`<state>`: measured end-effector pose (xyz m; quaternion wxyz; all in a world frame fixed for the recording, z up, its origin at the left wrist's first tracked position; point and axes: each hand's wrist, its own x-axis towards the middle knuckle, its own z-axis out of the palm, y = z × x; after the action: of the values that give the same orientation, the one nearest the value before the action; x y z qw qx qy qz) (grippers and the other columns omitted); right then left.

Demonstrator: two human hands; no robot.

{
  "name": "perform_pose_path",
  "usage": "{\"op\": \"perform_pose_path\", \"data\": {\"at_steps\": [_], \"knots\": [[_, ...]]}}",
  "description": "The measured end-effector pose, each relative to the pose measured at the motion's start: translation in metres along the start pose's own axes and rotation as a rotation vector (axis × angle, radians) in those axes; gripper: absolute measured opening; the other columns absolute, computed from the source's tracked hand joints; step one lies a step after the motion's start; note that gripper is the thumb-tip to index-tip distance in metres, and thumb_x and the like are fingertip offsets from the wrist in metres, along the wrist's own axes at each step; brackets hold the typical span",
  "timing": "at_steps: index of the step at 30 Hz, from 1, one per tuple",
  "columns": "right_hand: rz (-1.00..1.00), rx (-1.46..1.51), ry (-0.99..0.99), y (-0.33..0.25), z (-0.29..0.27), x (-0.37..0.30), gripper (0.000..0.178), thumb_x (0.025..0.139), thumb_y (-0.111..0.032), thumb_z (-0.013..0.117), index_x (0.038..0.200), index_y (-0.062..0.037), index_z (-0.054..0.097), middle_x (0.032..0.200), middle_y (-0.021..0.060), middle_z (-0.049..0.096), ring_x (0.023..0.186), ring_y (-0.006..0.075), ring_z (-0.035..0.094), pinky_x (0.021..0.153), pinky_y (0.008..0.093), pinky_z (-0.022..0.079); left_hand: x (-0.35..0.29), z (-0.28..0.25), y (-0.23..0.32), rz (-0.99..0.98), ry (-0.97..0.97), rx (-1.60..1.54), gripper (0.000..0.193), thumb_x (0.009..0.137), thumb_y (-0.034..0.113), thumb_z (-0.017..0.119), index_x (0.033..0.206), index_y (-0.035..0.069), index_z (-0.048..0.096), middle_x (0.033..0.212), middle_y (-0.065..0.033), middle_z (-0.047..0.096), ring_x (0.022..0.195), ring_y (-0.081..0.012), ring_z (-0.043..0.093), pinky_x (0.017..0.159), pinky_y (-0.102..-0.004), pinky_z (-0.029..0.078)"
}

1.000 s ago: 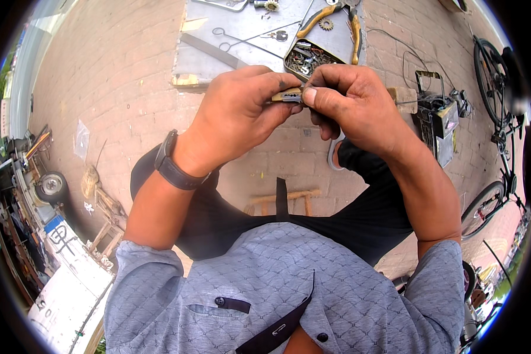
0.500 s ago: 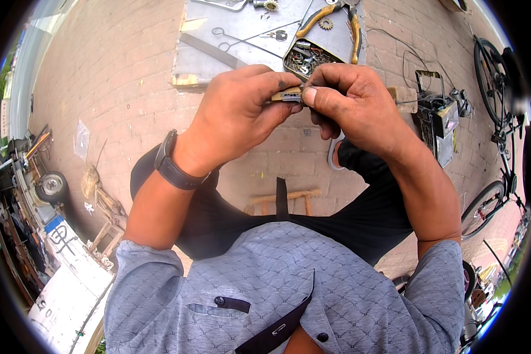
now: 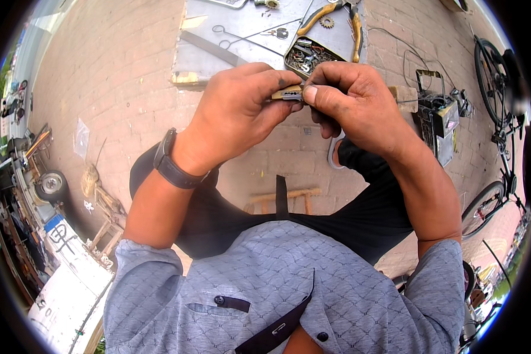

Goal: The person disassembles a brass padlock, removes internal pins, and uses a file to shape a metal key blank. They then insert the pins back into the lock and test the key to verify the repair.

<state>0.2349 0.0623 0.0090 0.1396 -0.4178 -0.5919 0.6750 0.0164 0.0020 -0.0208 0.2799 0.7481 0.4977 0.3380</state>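
Brass-coloured and notched, the small piece (image 3: 286,94) I watch remotely is pinched by the left hand (image 3: 237,112) while the right hand (image 3: 360,103) grips its other end, presumably steadying it, near the parts tin (image 3: 292,69).

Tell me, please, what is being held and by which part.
A small brass-coloured metal piece: the left hand grips its left part; the right hand covers its right end, exact hold hidden.

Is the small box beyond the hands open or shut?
Open: no lid covers the box, and small metal parts show inside.
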Motion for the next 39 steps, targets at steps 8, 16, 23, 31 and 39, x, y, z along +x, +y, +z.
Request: {"op": "perform_pose_path", "data": {"at_steps": [8, 16, 23, 31, 39], "knots": [[0.004, 0.000, 0.003, 0.000, 0.000, 0.000, 0.023, 0.100, -0.017, 0.065, 0.097, 0.0040, 0.072, 0.078, 0.0056, 0.067, 0.061, 0.0102, 0.065, 0.056, 0.0269, 0.052, 0.001, 0.000, 0.001, -0.003, 0.000, -0.009, 0.033, 0.085, 0.001, 0.082, 0.117, 0.002, 0.075, 0.090, -0.0100, 0.072, 0.074, -0.0190, 0.071, 0.065, -0.0297, 0.056], [0.001, -0.004, 0.007, 0.000, 0.001, 0.000, 0.023, 0.099, -0.017, 0.065, 0.099, 0.0044, 0.072, 0.078, 0.0060, 0.067, 0.061, 0.0103, 0.065, 0.056, 0.0270, 0.052, 0.000, -0.001, 0.001, 0.000, -0.008, -0.005, 0.031, 0.087, 0.000, 0.081, 0.117, 0.001, 0.075, 0.090, -0.0098, 0.072, 0.074, -0.0176, 0.073, 0.064, -0.0288, 0.057], [0.003, 0.010, 0.006, 0.000, 0.000, 0.000, 0.023, 0.099, -0.017, 0.065, 0.098, 0.0043, 0.072, 0.079, 0.0059, 0.068, 0.061, 0.0102, 0.065, 0.056, 0.0270, 0.052, 0.001, -0.001, 0.001, -0.017, -0.032, -0.006, 0.030, 0.088, 0.000, 0.079, 0.118, 0.000, 0.074, 0.091, -0.0099, 0.072, 0.073, -0.0165, 0.073, 0.065, -0.0284, 0.058], [0.009, 0.019, 0.032, -0.002, 0.002, 0.003, 0.022, 0.100, -0.017, 0.065, 0.095, 0.0038, 0.070, 0.076, 0.0047, 0.067, 0.061, 0.0102, 0.064, 0.055, 0.0269, 0.051, 0.002, -0.002, 0.001, -0.073, -0.049, -0.030, 0.028, 0.092, -0.001, 0.076, 0.119, -0.001, 0.073, 0.092, -0.0104, 0.072, 0.075, -0.0161, 0.075, 0.066, -0.0277, 0.059], [-0.017, 0.073, 0.097, -0.003, -0.003, 0.004, 0.022, 0.102, -0.018, 0.064, 0.095, 0.0033, 0.069, 0.075, 0.0039, 0.066, 0.060, 0.0089, 0.062, 0.055, 0.0265, 0.050, 0.008, -0.018, -0.008, -0.251, 0.024, 0.039, 0.023, 0.097, 0.003, 0.072, 0.119, -0.004, 0.071, 0.096, -0.0117, 0.077, 0.085, -0.0162, 0.075, 0.076, -0.0289, 0.059]]}}
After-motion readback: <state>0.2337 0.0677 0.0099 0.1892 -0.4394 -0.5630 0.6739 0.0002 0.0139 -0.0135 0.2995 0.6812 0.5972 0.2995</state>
